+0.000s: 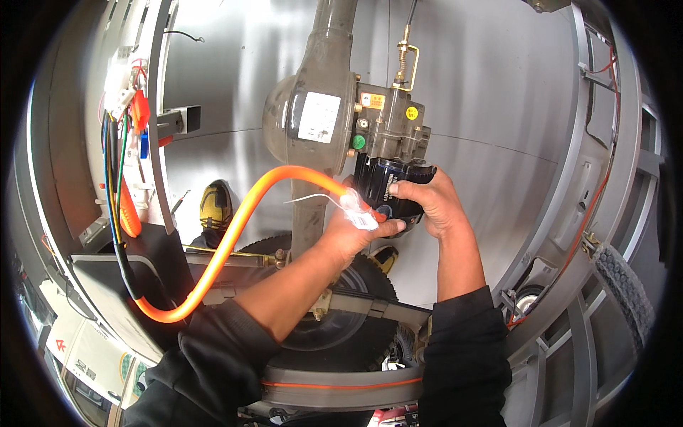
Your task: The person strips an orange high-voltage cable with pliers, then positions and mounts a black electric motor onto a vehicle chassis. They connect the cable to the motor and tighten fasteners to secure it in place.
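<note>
A black electric motor [380, 179] is between my two hands, its far end up against the grey gearbox [398, 124] of an axle [307, 117]. My right hand [435, 203] grips its right side, thumb across the top and fingers hidden behind. From the lower left my left hand [348, 231] wraps its near end; most of those fingers are hidden underneath. A thick orange cable [245, 206] arches over from the left to the motor's near end. Around its tip are clear plastic and a white tag [359, 217], and a thin white tie sticks out.
Coloured wires and connectors [135, 110] hang on the left frame rail. Below my forearms are a black tyre [334, 313] and a curved cross beam [341, 388]. A metal frame [569, 213] runs down the right. Yellow-black shoes [215, 205] stand on the grey floor.
</note>
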Motion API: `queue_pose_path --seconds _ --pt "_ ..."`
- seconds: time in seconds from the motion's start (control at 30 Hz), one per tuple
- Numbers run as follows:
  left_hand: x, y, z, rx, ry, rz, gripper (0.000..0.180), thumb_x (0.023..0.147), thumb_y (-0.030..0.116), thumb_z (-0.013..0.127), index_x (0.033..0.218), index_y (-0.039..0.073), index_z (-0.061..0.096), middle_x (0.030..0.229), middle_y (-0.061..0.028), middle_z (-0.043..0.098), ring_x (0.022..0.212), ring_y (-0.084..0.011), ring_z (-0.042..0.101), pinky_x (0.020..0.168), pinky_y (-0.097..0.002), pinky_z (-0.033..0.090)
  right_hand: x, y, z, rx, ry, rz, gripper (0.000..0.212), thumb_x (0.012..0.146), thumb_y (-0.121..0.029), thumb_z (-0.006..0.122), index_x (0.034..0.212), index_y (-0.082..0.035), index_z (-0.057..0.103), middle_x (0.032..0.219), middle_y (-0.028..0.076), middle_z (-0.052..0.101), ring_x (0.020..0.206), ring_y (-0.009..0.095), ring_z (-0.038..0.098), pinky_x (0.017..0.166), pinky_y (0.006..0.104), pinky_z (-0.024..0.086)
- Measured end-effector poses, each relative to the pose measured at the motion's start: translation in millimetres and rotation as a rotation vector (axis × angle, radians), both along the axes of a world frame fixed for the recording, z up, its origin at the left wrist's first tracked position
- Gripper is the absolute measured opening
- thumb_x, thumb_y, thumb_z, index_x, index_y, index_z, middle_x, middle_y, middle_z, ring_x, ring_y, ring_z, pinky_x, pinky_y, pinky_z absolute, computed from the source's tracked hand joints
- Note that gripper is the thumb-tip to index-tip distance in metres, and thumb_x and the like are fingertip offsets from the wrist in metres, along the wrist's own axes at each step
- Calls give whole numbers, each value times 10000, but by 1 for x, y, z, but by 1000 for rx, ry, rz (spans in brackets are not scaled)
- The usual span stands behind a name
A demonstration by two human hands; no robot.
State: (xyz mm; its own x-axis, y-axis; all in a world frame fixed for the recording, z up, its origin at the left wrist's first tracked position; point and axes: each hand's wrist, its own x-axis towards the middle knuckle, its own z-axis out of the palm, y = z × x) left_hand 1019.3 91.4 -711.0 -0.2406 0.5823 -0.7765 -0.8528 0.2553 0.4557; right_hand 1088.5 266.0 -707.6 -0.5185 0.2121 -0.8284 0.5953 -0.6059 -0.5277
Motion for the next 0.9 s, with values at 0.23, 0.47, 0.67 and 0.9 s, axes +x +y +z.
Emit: queue_pose_path --seconds 0.23,0.47,0.67,0.9 --pt "1 -2 -1 -31 28 -41 1051 723 10 923 1562 54 291 1433 -107 540 1329 -242 568 1134 -414 512 0 0 2 0 40 -18 423 751 -54 850 1150 -8 720 1045 70 758 939 188 717 862 344 575" --pt "4 -11 10 -133 -213 -53 1027 659 31 993 1475 83 371 1300 -88 631 1164 -243 666 962 -388 598 8 -3 -3 173 -83 52 930 742 -281 972 1466 63 501 1357 210 664 1236 302 660 1080 426 502" --pt "30 0 61 -392 249 -289 1133 738 202 918 1615 -60 250 1537 -280 490 1460 -410 469 1220 -436 408 4 5 23 597 -533 113 1274 780 -546 911 1646 88 226 1650 341 354 1549 401 377 1240 503 335" --pt "18 -1 195 -137 356 -161 505 904 134 729 1352 -33 569 1303 -282 666 1232 -422 646 1071 -455 498 -44 2 82 988 -383 -23 487 1009 -402 738 1162 59 762 1136 157 777 1046 225 693 976 372 530"
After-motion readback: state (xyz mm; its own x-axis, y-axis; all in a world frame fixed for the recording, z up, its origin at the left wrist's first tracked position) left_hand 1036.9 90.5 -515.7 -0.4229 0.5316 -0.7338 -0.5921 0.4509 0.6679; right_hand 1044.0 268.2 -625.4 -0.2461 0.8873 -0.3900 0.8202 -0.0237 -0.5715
